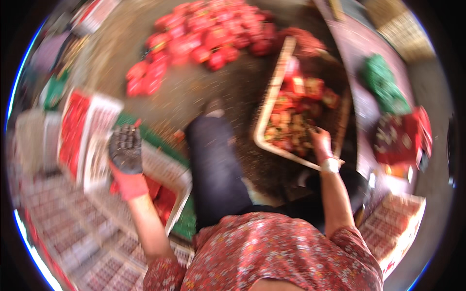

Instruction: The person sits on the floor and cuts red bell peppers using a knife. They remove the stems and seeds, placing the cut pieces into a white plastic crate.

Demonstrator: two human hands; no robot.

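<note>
My left hand (128, 156), in a glove with a black coating and a red cuff, is at the rim of a white plastic crate (164, 162) with red contents. Blur hides whether its fingers grip anything. On the other side, my right hand (320, 140), with a pale band at the wrist, reaches over the near end of a cream plastic crate (272, 98). Below its fingers lie small red and yellowish pieces (291, 127), too blurred to name. Larger red packets (304, 86) lie at that crate's far end.
A heap of glossy red items (211, 31) covers part of the floor ahead. Another white crate with red contents (74, 131) stands at left, above stacked crates (72, 225). At right are a green net bag (386, 85), a red bag (398, 138) and a carton (395, 225).
</note>
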